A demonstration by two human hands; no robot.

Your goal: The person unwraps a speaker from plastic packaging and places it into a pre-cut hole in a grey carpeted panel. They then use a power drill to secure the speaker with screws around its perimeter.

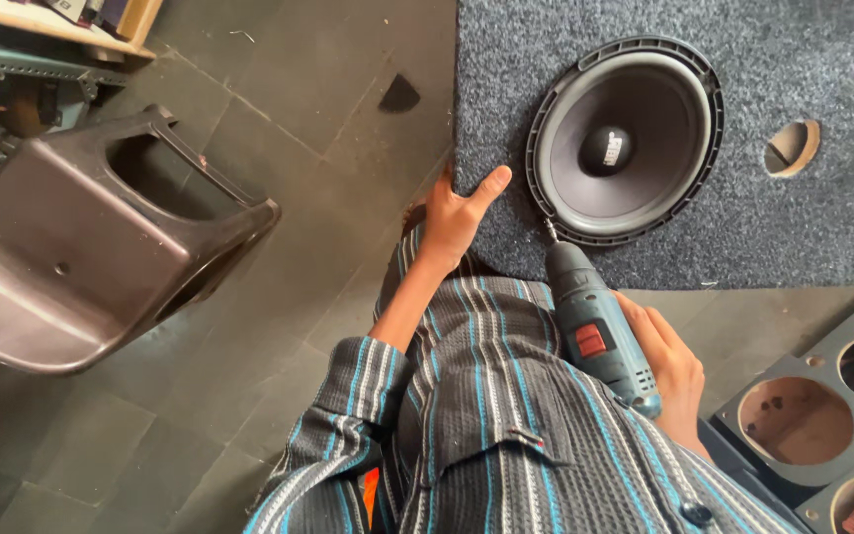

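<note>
A round black speaker (627, 140) sits in a grey carpeted panel (822, 227). My right hand (669, 371) holds a teal and black cordless drill (593, 321), with its bit touching the speaker's lower left rim. My left hand (457, 213) grips the panel's left edge, thumb on top of the carpet, just left of the speaker. My striped sleeve and shirt fill the bottom of the view.
A round hole (791, 148) is cut in the panel to the right of the speaker. A brown plastic chair (81, 247) lies tipped on the tiled floor at left. Grey boards with round cutouts (812, 415) lie at bottom right. A shelf (42, 40) is top left.
</note>
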